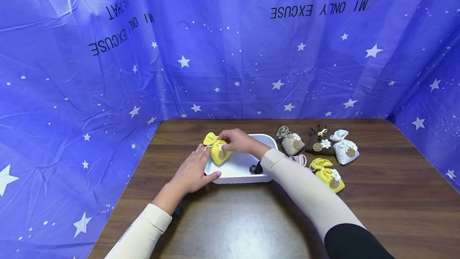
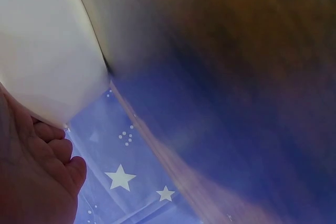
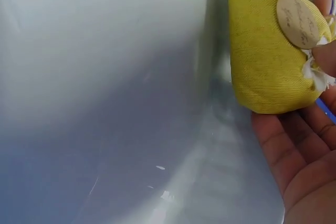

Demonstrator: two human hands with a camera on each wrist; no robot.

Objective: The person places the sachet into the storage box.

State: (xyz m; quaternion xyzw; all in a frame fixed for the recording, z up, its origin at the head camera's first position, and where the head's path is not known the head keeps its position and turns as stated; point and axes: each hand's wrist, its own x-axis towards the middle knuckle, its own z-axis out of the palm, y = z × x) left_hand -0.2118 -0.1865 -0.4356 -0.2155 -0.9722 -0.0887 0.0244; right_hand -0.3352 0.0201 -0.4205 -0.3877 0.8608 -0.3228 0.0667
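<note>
My right hand pinches a small yellow cloth pouch with its thumb and fingers. A gathered neck, a pale cord and a round brown tag mark the pouch. It is at the left end of a white tray, partly over the rim. In the right wrist view the thumb presses near the tag of the pouch, with fingers behind it. My left hand rests along the tray's left side with fingers extended, close to the pouch. The left wrist view shows its fingertips against the tray's white wall.
Right of the tray lie a beige pouch, a dark brown pouch, a white pouch and another yellow pouch. A purplish pouch is partly hidden by the right sleeve. Blue starry cloth surrounds the wooden table.
</note>
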